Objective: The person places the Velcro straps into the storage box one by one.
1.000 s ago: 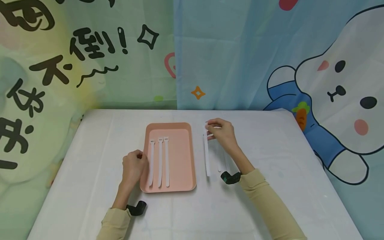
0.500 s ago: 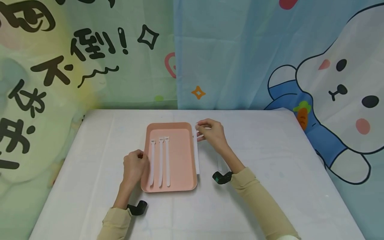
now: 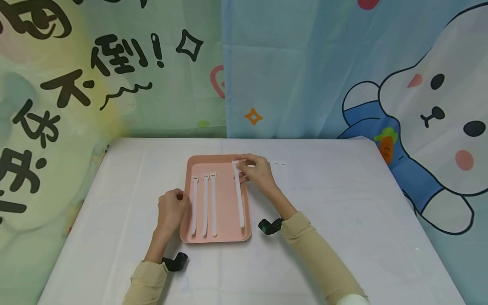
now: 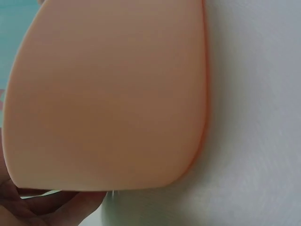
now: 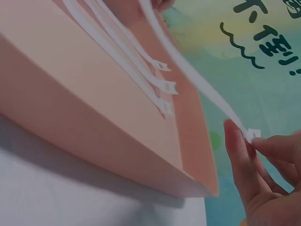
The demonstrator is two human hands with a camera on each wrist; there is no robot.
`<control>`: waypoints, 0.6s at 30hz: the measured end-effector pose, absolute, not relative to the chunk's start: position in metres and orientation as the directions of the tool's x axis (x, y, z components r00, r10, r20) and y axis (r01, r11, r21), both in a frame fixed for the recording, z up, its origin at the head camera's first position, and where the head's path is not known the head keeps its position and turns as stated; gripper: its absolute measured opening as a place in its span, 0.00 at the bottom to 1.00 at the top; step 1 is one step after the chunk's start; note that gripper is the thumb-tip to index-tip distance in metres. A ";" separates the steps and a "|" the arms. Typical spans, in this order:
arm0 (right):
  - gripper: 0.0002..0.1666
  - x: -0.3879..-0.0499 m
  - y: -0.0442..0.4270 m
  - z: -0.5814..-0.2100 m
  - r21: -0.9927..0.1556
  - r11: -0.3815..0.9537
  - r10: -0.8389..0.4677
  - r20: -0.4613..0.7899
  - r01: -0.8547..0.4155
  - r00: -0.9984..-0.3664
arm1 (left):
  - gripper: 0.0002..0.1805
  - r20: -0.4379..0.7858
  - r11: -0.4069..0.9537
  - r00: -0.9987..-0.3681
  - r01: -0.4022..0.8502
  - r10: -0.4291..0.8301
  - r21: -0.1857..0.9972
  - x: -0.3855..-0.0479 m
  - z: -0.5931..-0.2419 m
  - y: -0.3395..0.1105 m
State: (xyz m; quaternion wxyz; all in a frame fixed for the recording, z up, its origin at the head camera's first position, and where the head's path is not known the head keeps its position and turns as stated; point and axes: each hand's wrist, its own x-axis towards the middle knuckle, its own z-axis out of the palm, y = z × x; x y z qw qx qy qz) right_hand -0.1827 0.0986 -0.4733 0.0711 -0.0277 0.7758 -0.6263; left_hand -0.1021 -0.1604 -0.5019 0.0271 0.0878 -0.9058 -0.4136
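Observation:
My left hand point(image 3: 171, 212) grips the left rim of a shallow pink tray point(image 3: 228, 236); in the left wrist view its fingers point(image 4: 77, 207) are partly hidden by the tray wall. Between thumb and fingers, my right hand point(image 3: 256, 173) pinches the slotted head of a white cable tie point(image 3: 239, 197). This tie hangs lengthwise above the tray's right part, and the right wrist view shows its band point(image 5: 202, 89) raised over the rim. Inside the tray, three similar white cable ties point(image 3: 205, 207) lie side by side on the left, heads toward the far end.
White cloth covers the table point(image 3: 324, 186). Faint small marks point(image 3: 280, 163) show on the cloth right of my right hand; too small to identify. Printed curtains point(image 3: 289, 72) hang behind the far edge. Black wrist cameras sit on both wrists.
My right hand has moved left, carrying the cable tie from beside the tray to above its right part. My left hand has stayed at the tray's left rim.

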 end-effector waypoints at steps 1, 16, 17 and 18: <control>0.19 -0.183 0.097 -0.474 -0.974 0.221 -0.135 -0.072 0.041 -0.988 | 0.11 -0.025 0.643 -0.983 -0.139 -0.183 0.753 -0.102 -0.501 -0.160; 0.11 -0.179 0.070 -0.489 -0.945 0.320 -0.107 -0.104 0.064 -0.989 | 0.17 -0.003 0.651 -0.978 -0.140 -0.207 0.746 -0.102 -0.497 -0.154; 0.11 -0.179 0.069 -0.489 -0.944 0.323 -0.112 -0.111 0.070 -0.987 | 0.17 -0.005 0.650 -0.978 -0.141 -0.206 0.747 -0.102 -0.497 -0.154; 0.11 -0.179 0.068 -0.490 -0.944 0.321 -0.117 -0.119 0.076 -0.986 | 0.17 -0.008 0.649 -0.979 -0.143 -0.206 0.748 -0.102 -0.497 -0.154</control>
